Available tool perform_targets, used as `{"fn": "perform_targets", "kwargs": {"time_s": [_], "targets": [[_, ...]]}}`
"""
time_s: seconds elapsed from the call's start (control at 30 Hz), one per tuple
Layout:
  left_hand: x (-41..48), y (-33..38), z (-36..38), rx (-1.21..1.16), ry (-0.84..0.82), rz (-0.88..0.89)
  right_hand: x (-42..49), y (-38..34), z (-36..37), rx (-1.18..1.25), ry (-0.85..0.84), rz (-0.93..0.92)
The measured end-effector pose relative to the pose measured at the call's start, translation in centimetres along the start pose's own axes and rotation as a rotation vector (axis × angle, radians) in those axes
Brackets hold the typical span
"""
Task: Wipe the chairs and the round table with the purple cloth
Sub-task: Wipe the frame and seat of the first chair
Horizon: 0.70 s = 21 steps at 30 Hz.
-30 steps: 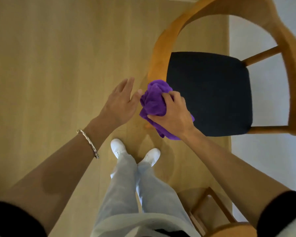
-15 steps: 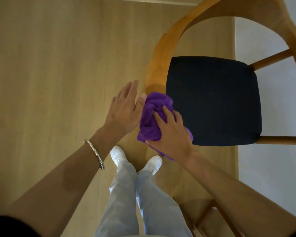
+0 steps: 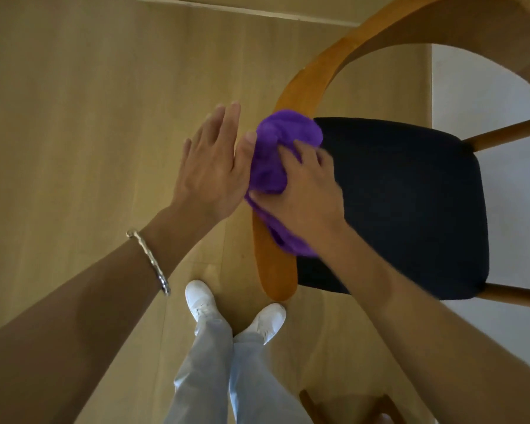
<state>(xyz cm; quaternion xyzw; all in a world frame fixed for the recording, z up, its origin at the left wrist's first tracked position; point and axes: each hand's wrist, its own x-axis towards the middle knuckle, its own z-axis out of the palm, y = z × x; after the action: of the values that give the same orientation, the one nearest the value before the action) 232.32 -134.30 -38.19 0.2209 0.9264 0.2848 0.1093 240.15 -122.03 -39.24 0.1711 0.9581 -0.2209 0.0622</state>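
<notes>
Looking down from the head, we see one chair [image 3: 410, 209] with a dark seat and a curved wooden armrest [image 3: 276, 267]. One purple cloth [image 3: 276, 154], bunched up, lies on that armrest beside the seat's near corner. Our right hand [image 3: 306, 191] has its fingers curled over the cloth and grips it against the wood. Our left hand [image 3: 211, 175] is flat, with its fingers straight and together and its thumb touching the cloth's side. One bracelet [image 3: 152, 261] sits on the left wrist. Two white shoes [image 3: 201, 298] stand on the wooden floor [image 3: 74, 117] below.
</notes>
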Motion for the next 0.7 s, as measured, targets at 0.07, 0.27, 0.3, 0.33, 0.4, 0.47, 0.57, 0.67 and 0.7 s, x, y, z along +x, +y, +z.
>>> {"fn": "perform_targets", "kwargs": {"time_s": [0.07, 0.27, 0.3, 0.33, 0.4, 0.47, 0.57, 0.67, 0.7], "targets": [[0.3, 0.2, 0.4, -0.036, 0.004, 0.014, -4.5, 0.0, 1.1, -0.01, 0.011, -0.081], [0.5, -0.1, 0.9, -0.135, -0.005, 0.025, -6.4, 0.8, 1.5, 0.003, -0.006, -0.166], [0.6, -0.2, 0.9, -0.144, -0.002, 0.014, -4.3, 0.9, 1.0, 0.036, -0.025, -0.14], [0.7, -0.4, 0.9, -0.145, -0.002, 0.0, -1.8, 1.0, 0.5, 0.067, -0.038, -0.1], [0.5, -0.6, 1.0, -0.133, -0.003, -0.019, 3.1, 1.0, -0.5, 0.063, -0.021, -0.016], [0.1, -0.7, 1.2, -0.135, 0.005, -0.019, 5.7, 1.0, -1.3, 0.022, 0.012, 0.025], [-1.2, -0.6, 1.4, -0.151, 0.019, -0.022, 2.8, 1.4, -0.4, 0.019, 0.03, -0.095], [-3.6, -0.9, 1.6, -0.149, 0.003, 0.008, -4.9, 1.8, 1.7, 0.073, 0.072, -0.25], [-4.5, -1.0, 1.6, -0.142, -0.01, 0.02, -7.2, 1.8, 2.4, 0.086, 0.055, -0.237]]}}
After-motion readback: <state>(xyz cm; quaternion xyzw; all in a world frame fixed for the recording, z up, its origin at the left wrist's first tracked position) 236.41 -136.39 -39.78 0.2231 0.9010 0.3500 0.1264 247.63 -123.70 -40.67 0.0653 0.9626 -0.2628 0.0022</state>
